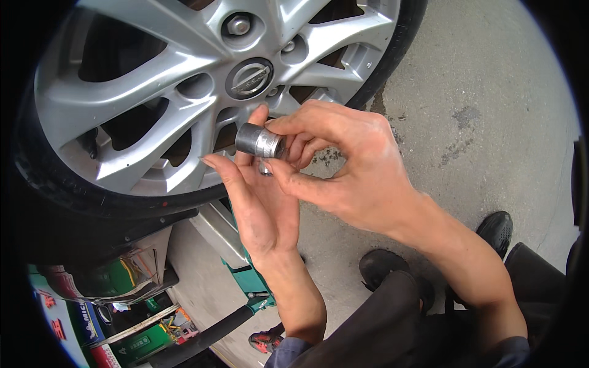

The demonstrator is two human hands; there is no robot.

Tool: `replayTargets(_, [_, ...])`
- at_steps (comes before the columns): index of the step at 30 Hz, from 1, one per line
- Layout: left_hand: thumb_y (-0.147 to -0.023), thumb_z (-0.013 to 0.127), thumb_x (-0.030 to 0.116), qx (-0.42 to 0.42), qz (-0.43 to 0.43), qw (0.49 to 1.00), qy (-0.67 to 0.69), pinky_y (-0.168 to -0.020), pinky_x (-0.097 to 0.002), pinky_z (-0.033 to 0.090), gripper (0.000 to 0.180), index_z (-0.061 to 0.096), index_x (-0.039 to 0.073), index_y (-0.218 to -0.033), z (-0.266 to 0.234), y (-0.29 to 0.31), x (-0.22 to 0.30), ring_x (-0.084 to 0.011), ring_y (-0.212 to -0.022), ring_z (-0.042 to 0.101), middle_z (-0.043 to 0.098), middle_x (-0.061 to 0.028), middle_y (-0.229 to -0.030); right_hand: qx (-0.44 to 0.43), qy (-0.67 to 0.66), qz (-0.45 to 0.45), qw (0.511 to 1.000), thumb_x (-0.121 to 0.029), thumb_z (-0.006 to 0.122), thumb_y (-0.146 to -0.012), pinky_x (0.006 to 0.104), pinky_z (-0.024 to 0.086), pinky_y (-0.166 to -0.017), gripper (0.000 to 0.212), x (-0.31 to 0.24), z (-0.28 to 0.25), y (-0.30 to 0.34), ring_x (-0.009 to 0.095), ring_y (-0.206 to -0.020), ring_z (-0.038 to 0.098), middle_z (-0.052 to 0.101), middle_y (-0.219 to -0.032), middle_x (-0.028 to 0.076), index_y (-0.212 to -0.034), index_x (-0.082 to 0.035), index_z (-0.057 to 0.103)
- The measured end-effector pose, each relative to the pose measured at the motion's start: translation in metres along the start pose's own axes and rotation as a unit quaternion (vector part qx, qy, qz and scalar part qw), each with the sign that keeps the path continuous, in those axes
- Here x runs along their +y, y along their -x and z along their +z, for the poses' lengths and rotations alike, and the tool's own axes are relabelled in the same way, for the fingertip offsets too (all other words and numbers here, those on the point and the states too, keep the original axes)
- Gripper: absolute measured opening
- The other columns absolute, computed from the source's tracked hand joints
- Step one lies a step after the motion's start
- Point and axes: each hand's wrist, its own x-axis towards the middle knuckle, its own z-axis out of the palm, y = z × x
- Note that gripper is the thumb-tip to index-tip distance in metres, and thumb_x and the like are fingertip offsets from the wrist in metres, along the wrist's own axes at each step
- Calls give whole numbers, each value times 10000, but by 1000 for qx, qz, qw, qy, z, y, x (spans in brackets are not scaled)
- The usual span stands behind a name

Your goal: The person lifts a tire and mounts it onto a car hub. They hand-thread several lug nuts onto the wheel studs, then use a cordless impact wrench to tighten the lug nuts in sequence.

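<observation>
Here's the metal socket (257, 141), at six o'clock from the wheel's centre cap (250, 78). The right hand (362, 159), at three, pinches its chrome end between thumb and fingertips; the left hand (265, 211), at six, spreads open, palm up. Looks rigid, dense, tough, probably slick: round its barrel seems the surest hold.

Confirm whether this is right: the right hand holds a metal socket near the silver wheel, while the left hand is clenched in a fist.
No: the head view shows the left hand open, not clenched. The right hand does hold a metal socket near the silver wheel.
</observation>
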Motion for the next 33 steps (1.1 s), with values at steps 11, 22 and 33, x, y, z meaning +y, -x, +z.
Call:
replayTargets(11, [-986, 675, 124, -53, 168, 984, 13, -1032, -344, 564, 524, 403, -21, -1409, -52, 47, 26, -367, -1245, 611, 498, -262, -1374, -26, -236, 188, 953, 83, 778, -843, 275, 598, -878, 369, -18, 9, 43, 146, -979, 710, 711, -1094, 145, -1179, 89, 625])
replayTargets(22, [-962, 721, 160, 13, 112, 993, 21, -847, -290, 472, 409, 642, -23, -1319, -55, 63, 13, -201, -1032, 631, 630, -167, -1320, -24, -110, 142, 983, 71, 774, -850, 267, 585, -844, 358, -27, 14, 63, 148, -1000, 693, 693, -1166, 115, -1193, 49, 674])
replayTargets(33, [-785, 817, -79, 48, 196, 968, -151, -875, -276, 545, 345, 737, -34, -1117, -48, 68, 3, -169, -1009, 664, 658, -139, -1152, -88, 9, 50, 995, 77, 750, -865, 305, 619, -879, 273, -23, 8, 62, 195, -1038, 700, 685, -1217, 148, -1133, 47, 708])
